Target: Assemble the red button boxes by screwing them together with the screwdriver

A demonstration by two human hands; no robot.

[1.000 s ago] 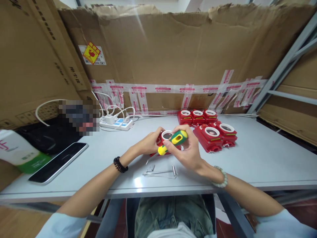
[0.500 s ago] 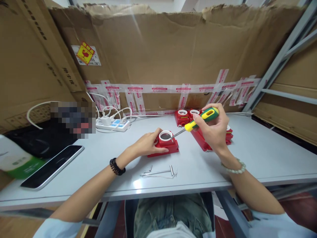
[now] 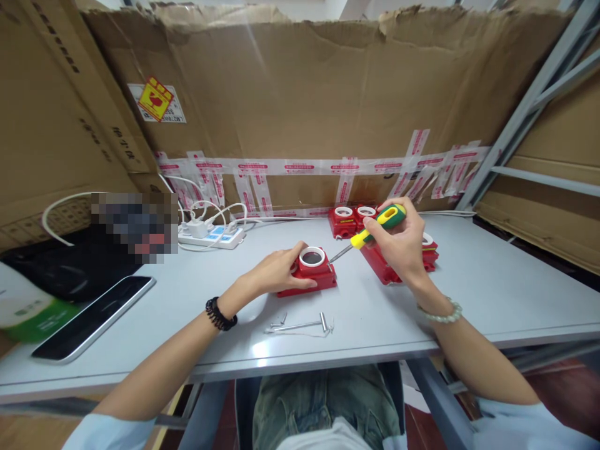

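1. Our left hand (image 3: 276,273), thumb in front, clamps one red box (image 3: 327,279) midway between the desk's (image 3: 375,319) front and back edges.
2. Our raised right hand (image 3: 403,240), fingers curled, grips one screwdriver (image 3: 379,225), tip at the box.
3. We see at least four other boxes (image 3: 342,226).

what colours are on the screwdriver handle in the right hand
Green and yellow; the screwdriver shows best in the head view.

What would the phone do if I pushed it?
The phone lies flat, so it would probably slide rather than roll or tip over. It looks stiff, with straight edges, so I don't think it would bend. Its shiny black front looks like glass, so it might crack if pushed off the table.
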